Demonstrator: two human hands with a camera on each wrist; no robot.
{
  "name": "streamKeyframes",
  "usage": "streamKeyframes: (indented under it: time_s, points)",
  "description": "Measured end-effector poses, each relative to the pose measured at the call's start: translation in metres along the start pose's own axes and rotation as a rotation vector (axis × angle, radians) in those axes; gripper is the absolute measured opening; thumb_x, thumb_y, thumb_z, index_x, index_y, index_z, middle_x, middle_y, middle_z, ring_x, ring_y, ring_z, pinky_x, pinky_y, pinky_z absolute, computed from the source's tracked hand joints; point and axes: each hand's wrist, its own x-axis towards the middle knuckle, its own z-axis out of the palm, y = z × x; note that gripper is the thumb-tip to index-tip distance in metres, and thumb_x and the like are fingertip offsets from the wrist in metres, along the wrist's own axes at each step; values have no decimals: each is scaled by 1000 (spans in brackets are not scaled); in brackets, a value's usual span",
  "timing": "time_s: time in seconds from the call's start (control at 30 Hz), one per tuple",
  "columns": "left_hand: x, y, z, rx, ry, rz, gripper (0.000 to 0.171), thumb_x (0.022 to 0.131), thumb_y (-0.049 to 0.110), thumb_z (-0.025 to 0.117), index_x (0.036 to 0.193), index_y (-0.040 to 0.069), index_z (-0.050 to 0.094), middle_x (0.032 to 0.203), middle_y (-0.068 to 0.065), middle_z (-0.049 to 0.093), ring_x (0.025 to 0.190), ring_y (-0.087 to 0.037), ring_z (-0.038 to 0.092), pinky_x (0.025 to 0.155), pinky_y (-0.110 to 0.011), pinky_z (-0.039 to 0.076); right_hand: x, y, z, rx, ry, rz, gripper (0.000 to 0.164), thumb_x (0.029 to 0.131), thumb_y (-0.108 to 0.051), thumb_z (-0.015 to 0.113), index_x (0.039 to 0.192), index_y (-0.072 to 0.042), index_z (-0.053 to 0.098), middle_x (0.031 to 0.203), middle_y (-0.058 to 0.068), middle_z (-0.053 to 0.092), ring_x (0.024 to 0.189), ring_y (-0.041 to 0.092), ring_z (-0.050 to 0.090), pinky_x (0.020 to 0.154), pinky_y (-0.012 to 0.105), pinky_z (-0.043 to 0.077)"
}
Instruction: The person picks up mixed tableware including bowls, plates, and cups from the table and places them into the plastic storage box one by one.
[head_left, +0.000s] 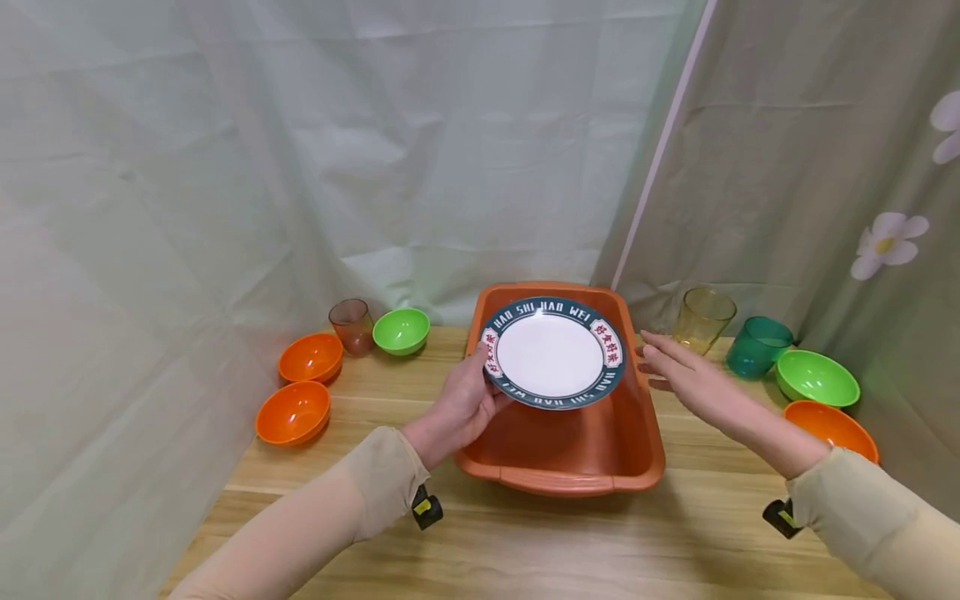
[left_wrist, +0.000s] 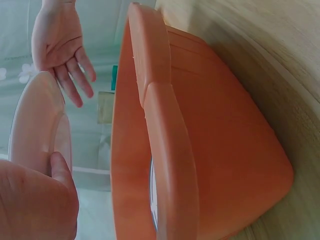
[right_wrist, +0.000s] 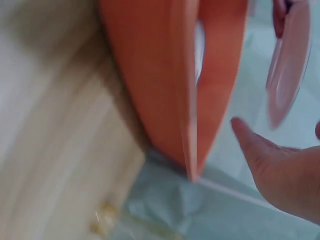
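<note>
Grip of the left hand (head_left: 459,404) clasps the left near rim of a round plate (head_left: 551,354), above the basin (head_left: 558,482). The right hand (head_left: 686,379) is unclasped, its fingers extended just beside the plate's right rim, apart from it. The head view shows the plate's upper face, white within a dark teal band; the far lettering, HAO SHI HAO WEI, reads upright to the wearer, with red-character panels at left and right. Being circular, the plate has no long axis. The left wrist view adds its pale underside, a digit laid against it, and the right palm turned toward the plate. Both wrist views disclose a white item (left_wrist: 154,197) inside the basin, hidden in the head view. The basin's long axis runs near to far on the desk (head_left: 712,521). To its left: two orange bowls (head_left: 293,414), a brownish cup (head_left: 351,327), a green bowl (head_left: 402,332). To its right: a yellow cup (head_left: 705,317), a teal cup (head_left: 757,346), a second green bowl (head_left: 817,379), and a third orange bowl (head_left: 832,423), partly covered by the right forearm.
</note>
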Motion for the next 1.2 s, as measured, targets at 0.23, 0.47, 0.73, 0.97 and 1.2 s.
streamKeyframes:
  time_s: [0.23,0.47,0.73,0.97,1.2]
  points:
    - [-2,1,1,2,3,-13,47,113,37,35,150,11,46,126,-14,70,105,-23,72,89,-36,58,14,-7,19,613,-71,179,68,112,-41,36,161,3,19,142,23,55,122,33,63,104,47,48]
    - [-4,0,5,13,-5,-2,46,113,37,34,152,13,45,127,-13,69,106,-22,71,90,-37,58,19,-12,34,885,-97,235,65,112,-45,28,161,-5,17,120,11,65,108,24,68,99,38,54]
    - [-5,0,6,15,13,-10,47,113,38,35,152,13,44,125,-14,70,102,-22,72,86,-35,59,22,-15,40,1040,-46,271,56,113,-43,26,158,-9,26,111,7,70,100,20,70,95,35,56]
    - [-6,-1,7,13,5,-8,46,113,38,35,151,13,45,126,-13,69,103,-21,72,87,-35,59,22,-19,42,1059,21,343,50,113,-34,32,155,-6,30,102,5,72,92,16,72,92,32,57]
    - [-5,-1,6,14,5,-14,46,113,38,36,152,14,44,128,-12,68,104,-21,71,90,-35,58,23,-20,41,1032,50,379,52,113,-31,34,158,-4,27,103,7,74,92,18,74,92,33,57]
